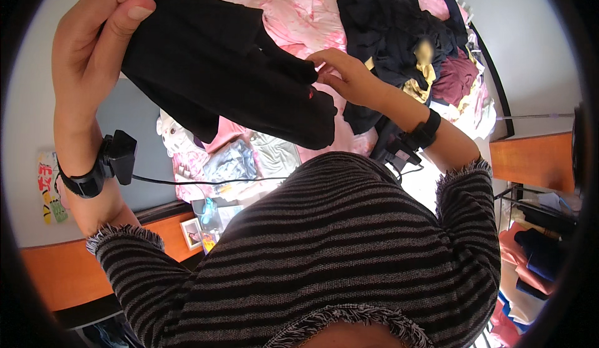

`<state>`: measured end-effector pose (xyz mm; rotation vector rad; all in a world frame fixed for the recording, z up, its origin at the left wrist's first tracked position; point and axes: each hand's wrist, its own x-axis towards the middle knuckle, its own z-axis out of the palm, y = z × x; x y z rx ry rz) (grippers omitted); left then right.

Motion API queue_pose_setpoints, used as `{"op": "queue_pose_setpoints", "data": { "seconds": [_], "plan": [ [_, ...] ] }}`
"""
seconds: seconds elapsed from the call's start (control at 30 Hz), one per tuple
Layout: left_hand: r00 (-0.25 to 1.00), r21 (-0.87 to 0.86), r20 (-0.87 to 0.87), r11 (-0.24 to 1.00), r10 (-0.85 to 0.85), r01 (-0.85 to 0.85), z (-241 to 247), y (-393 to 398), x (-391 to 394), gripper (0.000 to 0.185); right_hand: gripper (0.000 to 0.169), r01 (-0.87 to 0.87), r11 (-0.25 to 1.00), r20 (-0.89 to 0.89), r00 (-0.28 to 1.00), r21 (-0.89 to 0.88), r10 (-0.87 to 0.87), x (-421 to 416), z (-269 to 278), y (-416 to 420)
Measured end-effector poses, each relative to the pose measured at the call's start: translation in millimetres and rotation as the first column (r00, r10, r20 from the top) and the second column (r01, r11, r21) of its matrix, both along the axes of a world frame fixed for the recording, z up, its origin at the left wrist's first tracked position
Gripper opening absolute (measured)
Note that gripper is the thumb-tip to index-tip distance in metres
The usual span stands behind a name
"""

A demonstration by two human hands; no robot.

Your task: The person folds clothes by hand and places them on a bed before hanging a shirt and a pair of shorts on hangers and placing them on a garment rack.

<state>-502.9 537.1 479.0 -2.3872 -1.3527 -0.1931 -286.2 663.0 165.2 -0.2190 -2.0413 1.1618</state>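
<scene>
A black fabric garment (224, 62) with a small red mark hangs in the air before my chest, stretched slantwise between both hands. My left hand (100, 34) grips its upper left end, the thumb lying on top of the cloth. At the garment's right edge, the thumb and fingertips of my right hand (346, 76) pinch the cloth. The garment's underside is hidden. Beyond my right hand, a heap of dark clothes (383, 30) covers part of a pink floral bedspread (299, 16).
A maroon garment (454, 79) and yellow cloth (419, 88) lie by the dark heap. A white plush toy (173, 133) and folded clothes (231, 161) are below the held garment. A cable (210, 182) runs from my left wrist device. Clothes fill a rack (529, 254) at right.
</scene>
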Motion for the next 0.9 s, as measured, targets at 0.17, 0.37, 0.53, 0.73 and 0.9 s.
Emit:
{"op": "queue_pose_setpoints", "data": {
  "seconds": [0.17,0.37,0.53,0.73,0.9],
  "plan": [
    [1.000,-0.046,0.001,0.999,-0.005,0.005,2,-3,-4,0.021,0.048,-0.080,0.996,0.143,0.987,0.049,0.073,-4,6,7],
    [0.998,-0.054,0.033,0.997,0.059,-0.058,2,-13,-6,0.020,0.036,-0.222,0.971,0.125,0.970,0.094,0.209,-8,12,-8],
    [1.000,0.032,-0.028,0.999,0.004,-0.003,2,-18,-15,0.020,0.025,-0.260,0.965,0.178,0.952,0.045,0.248,-8,15,-33],
    [0.964,-0.065,0.215,0.987,0.156,-0.146,-3,-43,-36,0.019,0.020,-0.165,0.904,0.032,0.981,-0.394,0.194,13,14,-25],
    [0.838,-0.040,0.544,0.999,0.026,-0.005,-51,-27,-65,0.019,0.014,0.049,0.864,-0.106,0.987,-0.500,-0.118,52,53,10]
  ]
}}
